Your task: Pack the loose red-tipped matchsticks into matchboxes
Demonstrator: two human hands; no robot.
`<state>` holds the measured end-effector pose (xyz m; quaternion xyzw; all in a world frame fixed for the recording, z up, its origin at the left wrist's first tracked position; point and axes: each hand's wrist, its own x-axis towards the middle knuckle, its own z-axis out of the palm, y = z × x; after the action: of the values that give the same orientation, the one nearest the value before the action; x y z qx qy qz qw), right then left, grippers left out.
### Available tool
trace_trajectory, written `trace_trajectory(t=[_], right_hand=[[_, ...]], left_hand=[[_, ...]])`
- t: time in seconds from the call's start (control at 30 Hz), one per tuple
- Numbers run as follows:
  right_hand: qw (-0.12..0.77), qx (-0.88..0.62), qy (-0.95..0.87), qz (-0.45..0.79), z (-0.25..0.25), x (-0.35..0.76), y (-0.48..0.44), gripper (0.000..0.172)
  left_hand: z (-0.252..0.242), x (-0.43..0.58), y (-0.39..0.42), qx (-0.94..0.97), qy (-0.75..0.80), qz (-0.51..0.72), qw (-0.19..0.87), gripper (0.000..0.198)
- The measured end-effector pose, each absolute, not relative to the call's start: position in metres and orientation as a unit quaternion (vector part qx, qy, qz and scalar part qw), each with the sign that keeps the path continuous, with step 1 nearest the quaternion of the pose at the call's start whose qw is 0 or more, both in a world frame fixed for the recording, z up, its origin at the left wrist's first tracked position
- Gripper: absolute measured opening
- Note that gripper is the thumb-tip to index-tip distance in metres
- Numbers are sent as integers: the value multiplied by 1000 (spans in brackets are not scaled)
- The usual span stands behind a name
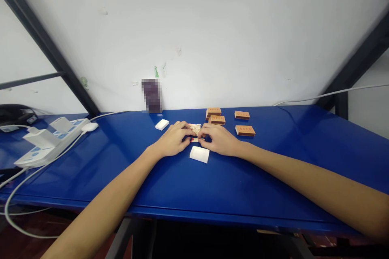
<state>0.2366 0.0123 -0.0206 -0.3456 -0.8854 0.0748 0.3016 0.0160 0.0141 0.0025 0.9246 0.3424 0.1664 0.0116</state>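
My left hand (174, 139) and right hand (219, 139) meet over the table (182, 188), fingertips curled in at a few red-tipped matches (195, 140) between them. I can't tell whether either grip is pinching these or merely touching them. Just beyond, toward the table's far edge, I see a loose pile of matchsticks (195, 128), partly hidden by my fingers. A white tray (199, 154) lies just on the near-edge side of my hands; another small white box (162, 124) sits beyond my left hand. Stacked orange matchboxes (216, 116) stand near the far edge, past my right hand, with two single matchboxes (245, 130) farther toward the right edge. A power strip (39, 156) lies at the left edge.
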Motion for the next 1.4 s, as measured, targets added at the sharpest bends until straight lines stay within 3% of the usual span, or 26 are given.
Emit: trace_trajectory(t=[1.4], right_hand=[[277, -361, -887, 77, -16, 236, 9, 10]], left_hand=[[4, 15, 16, 917, 351, 190, -4, 21]])
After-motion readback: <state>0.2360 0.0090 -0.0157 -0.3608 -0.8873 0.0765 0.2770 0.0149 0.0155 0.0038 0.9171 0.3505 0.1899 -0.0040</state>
